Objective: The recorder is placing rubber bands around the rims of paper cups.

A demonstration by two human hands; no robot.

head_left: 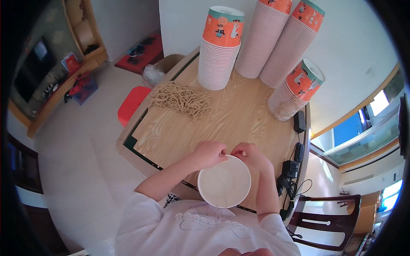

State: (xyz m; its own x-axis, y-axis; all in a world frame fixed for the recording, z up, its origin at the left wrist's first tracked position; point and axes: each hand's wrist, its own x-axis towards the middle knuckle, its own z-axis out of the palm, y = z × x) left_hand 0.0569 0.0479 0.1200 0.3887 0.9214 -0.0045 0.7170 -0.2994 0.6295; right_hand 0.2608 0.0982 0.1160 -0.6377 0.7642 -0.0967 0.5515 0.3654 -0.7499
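Observation:
A white paper bucket (225, 181) is tilted with its open mouth toward me, close against my body at the table's near edge. My left hand (210, 153) is closed at the far left of its rim, thumb and fingers pinched together there. My right hand (251, 157) is curled at the far right of the rim, fingertips pressed together; what they pinch is hidden. A thin pale line runs down the bucket's inside; I cannot tell whether it is a string or a seam. Beyond my left hand lies a loose heap of tan cords (181, 100).
Tall stacks of orange-and-green printed paper buckets (221, 47) stand at the table's far side. A shorter stack (297, 89) at the right has tan cords around its lower part. Black power adapters (290, 169) and cables line the right edge. A red stool (131, 104) and a dark chair (326, 222) flank the table.

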